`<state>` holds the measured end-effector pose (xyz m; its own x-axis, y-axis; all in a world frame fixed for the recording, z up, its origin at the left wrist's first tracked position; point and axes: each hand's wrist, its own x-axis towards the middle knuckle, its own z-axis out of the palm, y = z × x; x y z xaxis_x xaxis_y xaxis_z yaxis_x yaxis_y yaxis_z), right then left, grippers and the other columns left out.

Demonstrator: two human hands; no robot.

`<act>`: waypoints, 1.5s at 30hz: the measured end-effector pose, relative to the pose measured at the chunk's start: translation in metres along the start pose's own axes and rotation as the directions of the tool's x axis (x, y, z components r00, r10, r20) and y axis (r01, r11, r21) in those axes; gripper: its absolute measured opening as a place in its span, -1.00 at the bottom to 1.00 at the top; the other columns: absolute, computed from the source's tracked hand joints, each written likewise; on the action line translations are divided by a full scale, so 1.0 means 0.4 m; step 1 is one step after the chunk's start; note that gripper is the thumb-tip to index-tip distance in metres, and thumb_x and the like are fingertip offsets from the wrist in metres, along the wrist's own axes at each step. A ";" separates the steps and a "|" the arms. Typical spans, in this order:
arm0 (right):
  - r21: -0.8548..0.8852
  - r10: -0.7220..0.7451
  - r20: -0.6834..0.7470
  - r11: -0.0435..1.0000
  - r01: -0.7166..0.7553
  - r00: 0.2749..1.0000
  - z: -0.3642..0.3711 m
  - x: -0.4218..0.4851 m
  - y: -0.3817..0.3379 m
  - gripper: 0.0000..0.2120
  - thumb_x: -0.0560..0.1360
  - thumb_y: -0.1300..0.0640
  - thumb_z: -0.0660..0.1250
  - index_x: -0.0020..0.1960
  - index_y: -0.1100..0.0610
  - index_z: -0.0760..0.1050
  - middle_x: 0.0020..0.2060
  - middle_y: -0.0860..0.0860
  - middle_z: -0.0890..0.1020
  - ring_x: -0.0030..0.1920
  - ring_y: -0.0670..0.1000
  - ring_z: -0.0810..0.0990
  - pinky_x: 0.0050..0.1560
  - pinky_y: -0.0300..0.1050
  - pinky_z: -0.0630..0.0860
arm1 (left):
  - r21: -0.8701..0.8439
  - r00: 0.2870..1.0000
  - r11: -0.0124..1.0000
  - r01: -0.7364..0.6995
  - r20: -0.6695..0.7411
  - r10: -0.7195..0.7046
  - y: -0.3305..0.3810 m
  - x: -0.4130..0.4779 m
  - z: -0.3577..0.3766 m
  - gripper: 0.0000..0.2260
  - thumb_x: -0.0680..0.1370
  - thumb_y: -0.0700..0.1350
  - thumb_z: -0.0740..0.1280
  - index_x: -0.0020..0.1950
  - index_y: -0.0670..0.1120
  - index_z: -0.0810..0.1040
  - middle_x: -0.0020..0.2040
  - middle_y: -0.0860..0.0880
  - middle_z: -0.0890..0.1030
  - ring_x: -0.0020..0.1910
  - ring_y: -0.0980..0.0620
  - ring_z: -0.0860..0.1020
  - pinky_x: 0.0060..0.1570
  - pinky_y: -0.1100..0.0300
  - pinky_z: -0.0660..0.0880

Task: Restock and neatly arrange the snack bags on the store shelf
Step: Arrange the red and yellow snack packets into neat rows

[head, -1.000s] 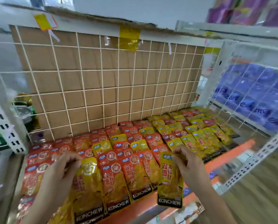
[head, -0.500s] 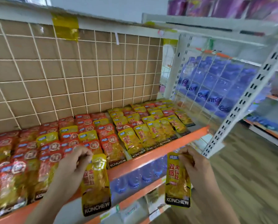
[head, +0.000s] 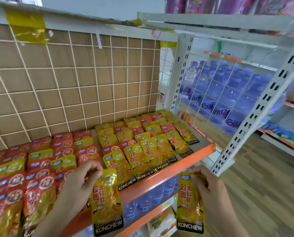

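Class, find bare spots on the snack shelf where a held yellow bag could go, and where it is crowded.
Bare shelf shows at the right end, between the last yellow bags and the wire side panel. A thin gap separates red bags from yellow ones. Red bags at left overlap tightly.

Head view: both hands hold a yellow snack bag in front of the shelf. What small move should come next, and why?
Probably lift the left bag onto the front of the nearest yellow column. The left hand pinches it, and the right hand the right bag, by the top, hanging before the orange shelf edge; that column lies right behind the left bag.
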<state>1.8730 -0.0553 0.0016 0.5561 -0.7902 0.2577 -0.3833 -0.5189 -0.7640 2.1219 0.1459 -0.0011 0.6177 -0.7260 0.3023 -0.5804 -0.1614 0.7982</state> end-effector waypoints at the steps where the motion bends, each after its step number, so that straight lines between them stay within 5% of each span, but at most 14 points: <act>1: -0.016 -0.002 0.002 1.000 0.002 1.000 -0.002 0.027 0.008 -0.75 0.50 0.26 0.29 -0.25 -0.04 0.43 -0.44 -0.16 0.51 -0.46 -0.13 0.42 -0.46 -0.33 0.23 | -0.004 1.000 1.000 0.001 0.002 -0.001 -0.001 0.027 0.014 -0.74 0.51 -0.29 0.29 -0.23 0.06 0.45 -0.24 0.15 0.53 -0.27 0.14 0.47 -0.30 0.38 0.32; 9: -0.031 0.004 -0.015 1.000 -0.004 1.000 -0.002 0.224 0.043 -0.75 0.50 0.25 0.31 -0.21 -0.09 0.45 -0.30 -0.10 0.59 -0.45 -0.14 0.45 -0.47 -0.36 0.28 | -0.034 0.999 0.999 -0.010 0.052 0.012 0.015 0.221 0.133 -0.82 0.52 -0.26 0.30 -0.22 -0.02 0.46 -0.21 0.17 0.52 -0.25 0.16 0.46 -0.28 0.40 0.32; 12: -0.037 0.026 -0.009 0.999 -0.026 1.000 0.006 0.279 0.068 -0.75 0.50 0.26 0.31 -0.22 -0.08 0.44 -0.42 -0.02 0.54 -0.44 -0.15 0.46 -0.46 -0.34 0.30 | -0.067 0.995 0.998 -0.022 0.094 0.028 0.037 0.266 0.192 -0.84 0.53 -0.23 0.29 -0.20 -0.02 0.45 -0.25 0.04 0.52 -0.21 0.13 0.47 -0.25 0.37 0.33; 21: -0.060 -0.018 -0.037 0.998 0.016 0.999 -0.003 0.457 0.142 -0.69 0.46 0.31 0.34 -0.21 -0.11 0.45 -0.34 -0.30 0.57 -0.36 -0.25 0.51 -0.39 -0.42 0.34 | -0.100 0.995 0.994 0.037 0.099 -0.027 0.106 0.388 0.346 -0.73 0.55 -0.24 0.28 -0.24 0.09 0.38 -0.29 0.12 0.48 -0.25 0.16 0.47 -0.27 0.34 0.35; 25: -0.038 -0.038 -0.023 0.999 0.037 0.999 -0.013 0.550 0.179 -0.74 0.47 0.30 0.34 -0.19 -0.07 0.47 -0.46 -0.09 0.54 -0.43 -0.23 0.50 -0.43 -0.42 0.34 | -0.049 0.991 0.994 0.102 0.091 -0.098 0.110 0.435 0.399 -0.74 0.56 -0.22 0.27 -0.25 0.09 0.38 -0.26 0.14 0.48 -0.25 0.17 0.46 -0.24 0.34 0.36; 29: -0.047 -0.049 0.045 0.998 0.051 0.998 -0.006 0.633 0.212 -0.79 0.47 0.29 0.33 -0.16 -0.02 0.48 -0.42 -0.12 0.54 -0.42 -0.24 0.50 -0.42 -0.41 0.32 | 0.002 0.980 0.982 0.186 0.076 -0.186 0.107 0.468 0.438 -0.76 0.56 -0.22 0.25 -0.25 0.06 0.38 -0.27 0.14 0.46 -0.30 0.22 0.42 -0.27 0.43 0.34; 31: -0.068 -0.042 0.117 0.996 0.050 0.992 0.004 0.664 0.235 -0.78 0.48 0.26 0.34 -0.17 -0.07 0.48 -0.35 -0.11 0.58 -0.42 -0.20 0.49 -0.33 -0.25 0.39 | 0.034 0.973 0.975 0.218 0.067 -0.220 0.104 0.483 0.454 -0.75 0.57 -0.21 0.25 -0.25 0.08 0.37 -0.26 0.17 0.45 -0.28 0.26 0.41 -0.27 0.48 0.32; 36: -0.145 -0.036 0.377 0.985 0.097 0.925 0.030 0.704 0.277 -0.72 0.46 0.24 0.37 -0.23 -0.15 0.47 -0.26 -0.11 0.63 -0.20 -0.16 0.58 -0.12 -0.08 0.51 | 0.105 0.961 0.958 0.269 0.044 -0.274 0.096 0.500 0.485 -0.78 0.58 -0.16 0.24 -0.22 0.09 0.36 -0.25 0.17 0.45 -0.27 0.24 0.41 -0.32 0.45 0.32; 41: -0.179 -0.052 0.339 0.977 0.119 0.939 0.047 0.692 0.305 -0.86 0.49 0.16 0.35 0.04 0.04 0.56 -0.09 -0.03 0.60 -0.06 0.01 0.56 -0.05 -0.03 0.48 | 0.262 0.971 0.942 0.211 0.050 -0.232 0.085 0.490 0.501 -0.87 0.58 -0.13 0.23 -0.13 0.08 0.38 -0.15 0.16 0.47 -0.15 0.19 0.44 -0.23 0.34 0.35; 45: -0.241 -0.136 0.349 0.943 0.229 0.927 0.047 0.697 0.312 -0.88 0.49 0.16 0.34 0.02 0.07 0.58 -0.15 -0.03 0.51 -0.07 0.03 0.50 -0.12 -0.03 0.44 | 0.315 0.979 0.934 0.171 0.048 -0.196 0.076 0.482 0.505 -0.93 0.57 -0.11 0.23 -0.09 0.06 0.41 -0.08 0.14 0.48 -0.06 0.18 0.42 -0.07 0.30 0.38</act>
<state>1.9941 -0.3343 -0.0327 0.8250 -0.5483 0.1368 -0.4119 -0.7491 -0.5189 2.1161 -0.1340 -0.0237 0.6934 -0.7114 0.1147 -0.6030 -0.4856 0.6329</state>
